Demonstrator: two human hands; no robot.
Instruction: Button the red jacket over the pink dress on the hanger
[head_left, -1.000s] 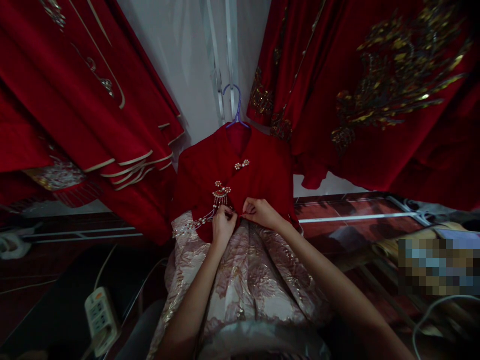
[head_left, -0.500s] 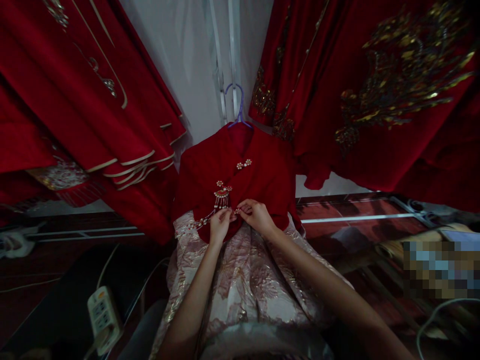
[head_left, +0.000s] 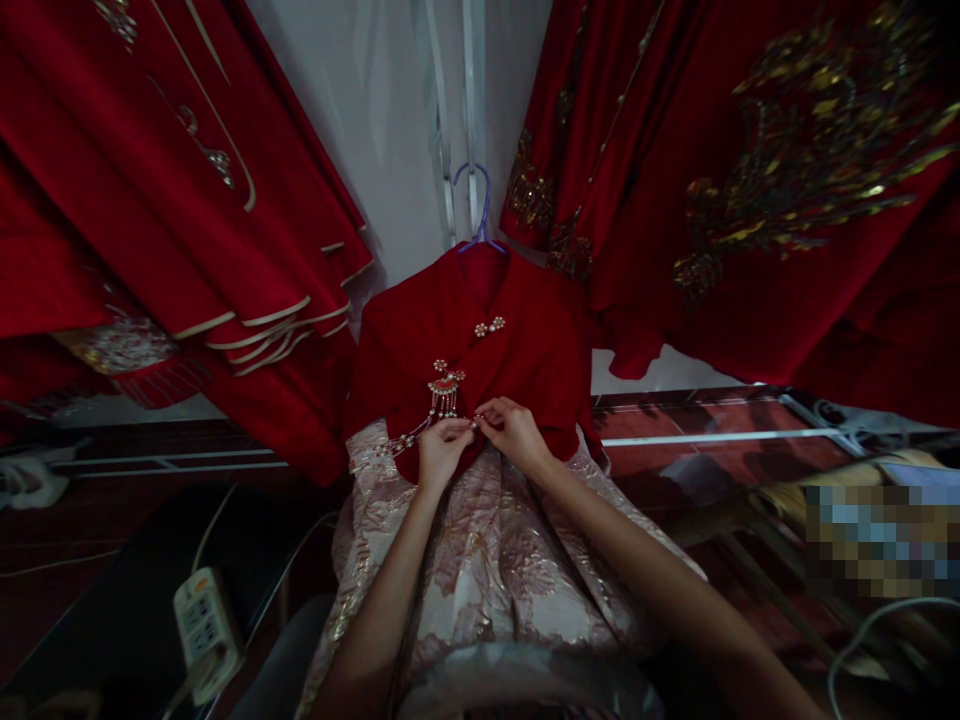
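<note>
A red jacket [head_left: 525, 350] hangs on a purple hanger [head_left: 484, 215], over a pale pink and gold brocade skirt [head_left: 465, 560]. Flower-shaped pearl fastenings [head_left: 490, 327] sit on its chest, and a fan-shaped tasselled ornament [head_left: 445, 385] hangs lower down. My left hand [head_left: 444, 455] pinches a beaded chain [head_left: 405, 441] that trails off leftward over the skirt. Fingertips of my right hand [head_left: 514, 432] meet it at the jacket's lower front, pinched on the small beaded end. The exact grip is too small and dark to make out.
Red garments with pale piping [head_left: 277, 320] hang at the left; a gold-embroidered red garment [head_left: 810, 230] hangs at the right. A power strip [head_left: 206, 630] with cords lies on a dark surface [head_left: 112, 600] at lower left. A white rack bar [head_left: 712, 437] runs low behind the jacket.
My left fingertips have shifted slightly right and up, closer to the right ones. The right hand stays nearly in place, still pinching. The view has shifted slightly.
</note>
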